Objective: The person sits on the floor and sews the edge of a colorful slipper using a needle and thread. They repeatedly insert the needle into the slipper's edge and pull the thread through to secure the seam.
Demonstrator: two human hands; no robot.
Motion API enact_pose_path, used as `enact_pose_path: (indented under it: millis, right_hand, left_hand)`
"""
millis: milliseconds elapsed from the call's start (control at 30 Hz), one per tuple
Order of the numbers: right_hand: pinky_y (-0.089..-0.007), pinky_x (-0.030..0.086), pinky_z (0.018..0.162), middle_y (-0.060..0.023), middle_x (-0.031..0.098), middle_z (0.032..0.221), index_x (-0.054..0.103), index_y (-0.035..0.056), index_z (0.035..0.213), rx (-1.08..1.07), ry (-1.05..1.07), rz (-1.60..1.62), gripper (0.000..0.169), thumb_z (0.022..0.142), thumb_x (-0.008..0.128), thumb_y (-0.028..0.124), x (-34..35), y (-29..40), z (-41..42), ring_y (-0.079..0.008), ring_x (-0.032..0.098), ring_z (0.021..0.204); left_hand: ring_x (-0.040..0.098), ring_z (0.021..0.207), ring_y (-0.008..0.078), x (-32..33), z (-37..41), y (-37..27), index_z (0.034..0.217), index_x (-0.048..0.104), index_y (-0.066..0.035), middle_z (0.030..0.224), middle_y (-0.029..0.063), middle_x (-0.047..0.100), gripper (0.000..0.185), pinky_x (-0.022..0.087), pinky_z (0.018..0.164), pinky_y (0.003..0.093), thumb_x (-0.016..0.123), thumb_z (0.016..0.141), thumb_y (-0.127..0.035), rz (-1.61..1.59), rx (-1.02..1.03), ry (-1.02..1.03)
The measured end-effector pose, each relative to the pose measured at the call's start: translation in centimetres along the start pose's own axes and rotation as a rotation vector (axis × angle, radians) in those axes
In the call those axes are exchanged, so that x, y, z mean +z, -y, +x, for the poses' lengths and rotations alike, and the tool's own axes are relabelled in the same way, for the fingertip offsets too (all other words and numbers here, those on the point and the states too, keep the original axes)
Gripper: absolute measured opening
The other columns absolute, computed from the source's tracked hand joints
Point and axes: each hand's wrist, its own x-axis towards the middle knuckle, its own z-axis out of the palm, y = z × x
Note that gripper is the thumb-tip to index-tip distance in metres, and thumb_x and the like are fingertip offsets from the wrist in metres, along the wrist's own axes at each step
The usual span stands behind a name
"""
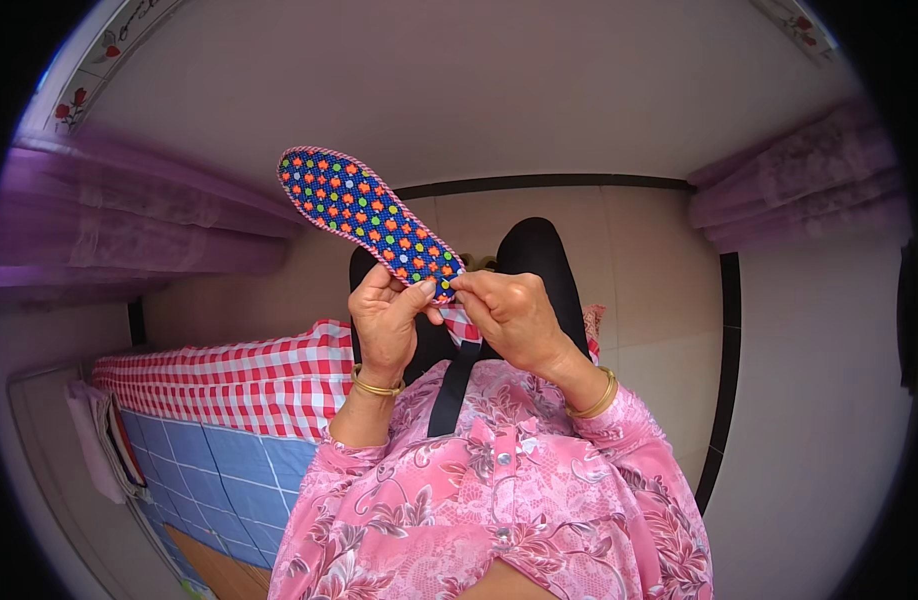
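An embroidered shoe insole (361,210), blue with orange, green, yellow and white motifs and a pink-and-white striped edge, slants up to the left in front of me. My left hand (388,315) grips its narrow lower end, thumb on the patterned face and fingers behind. At the right edge of that same end, my right hand (511,307) has its thumb and forefinger pinched together against the insole. Whether a needle or thread is between those fingertips is too small to tell. The underside of the insole is hidden.
My knees in black trousers lie beneath the hands. To the left is a bed or bench with a red-and-white checked cloth (256,382) and a blue checked cover (211,465). A dark strap (453,390) hangs over my lap. Purple curtains (151,210) flank the wall on both sides.
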Motion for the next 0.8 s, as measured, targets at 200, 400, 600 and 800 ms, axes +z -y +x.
enact_pose_path:
  millis: [200,400,600,800]
  right_hand:
    - [-0.0313,0.050,0.053,-0.0154,0.065,0.074,0.064,-0.0022,0.088,0.018,0.032,-0.028,0.010,0.080,0.060,0.004,-0.17,-0.03,-0.09,-0.0280,0.065,0.061]
    - [-0.0320,0.050,0.053,-0.0155,0.064,0.074,0.064,-0.0022,0.088,0.018,0.043,-0.046,0.011,0.080,0.060,0.004,-0.12,-0.20,-0.14,-0.0284,0.065,0.062]
    - [-0.0323,0.050,0.056,-0.0157,0.064,0.074,0.064,-0.0024,0.089,0.042,0.079,-0.056,0.011,0.081,0.060,0.004,-0.10,-0.35,-0.21,-0.0288,0.065,0.064]
    - [-0.0331,0.050,0.056,-0.0159,0.064,0.075,0.064,-0.0018,0.089,0.054,0.092,-0.066,0.011,0.081,0.060,0.005,-0.08,-0.39,-0.29,-0.0296,0.064,0.064]
  left_hand:
    - [0.062,0.065,0.0141,-0.07,-0.06,0.21,0.102,0.055,0.007,0.088,0.0135,0.064,0.022,0.052,0.048,0.0222,0.058,0.080,0.007,-0.002,-0.005,-0.005]
    - [0.062,0.065,0.0141,-0.03,-0.13,0.24,0.102,0.055,0.007,0.087,0.0134,0.064,0.022,0.052,0.047,0.0222,0.058,0.080,0.008,-0.005,-0.008,-0.007]
    - [0.062,0.065,0.0141,-0.06,-0.22,0.30,0.102,0.056,0.007,0.087,0.0133,0.064,0.022,0.052,0.048,0.0223,0.058,0.080,0.008,-0.001,-0.007,-0.006]
    - [0.062,0.065,0.0132,0.02,-0.32,0.27,0.101,0.056,0.007,0.087,0.0126,0.064,0.021,0.053,0.050,0.0217,0.058,0.081,0.008,0.009,-0.015,-0.013]
